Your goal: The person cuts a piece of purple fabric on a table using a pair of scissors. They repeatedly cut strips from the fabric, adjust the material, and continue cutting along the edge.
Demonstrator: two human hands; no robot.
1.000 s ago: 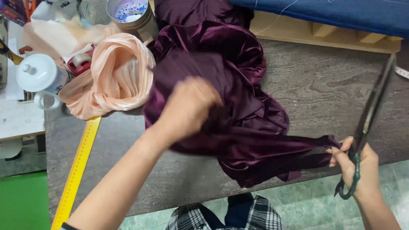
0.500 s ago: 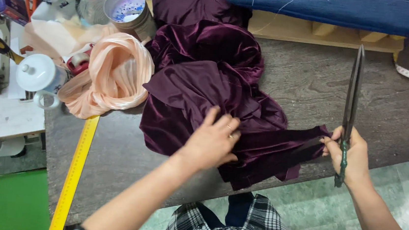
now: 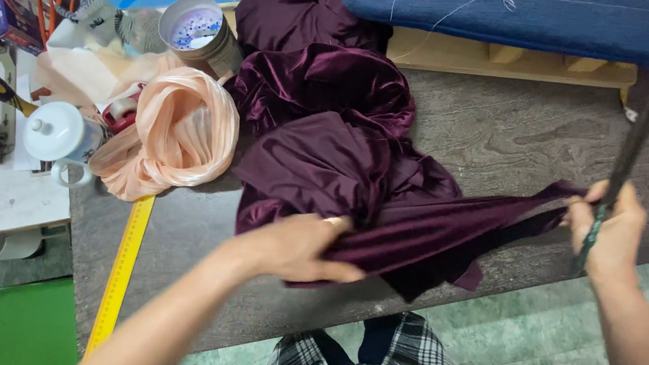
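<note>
A heap of dark purple velvet fabric (image 3: 328,136) lies on the dark table (image 3: 501,135). My left hand (image 3: 300,243) grips a fold of it near the table's front edge. My right hand (image 3: 610,227) holds long dark scissors (image 3: 633,147) pointing up and away, and also pinches the far end of the fabric. The strip of velvet (image 3: 462,218) is stretched between my two hands.
A rolled peach satin cloth (image 3: 180,135) lies left of the velvet, with a round tin (image 3: 197,30) behind it. A yellow ruler (image 3: 123,267) runs along the table's left side. A white lidded mug (image 3: 58,136), a green stool (image 3: 30,325) and blue denim (image 3: 527,16) are nearby.
My left hand slid from the top of the heap down to the front edge and gripped the fabric. My right hand moved right, pulling the strip taut.
</note>
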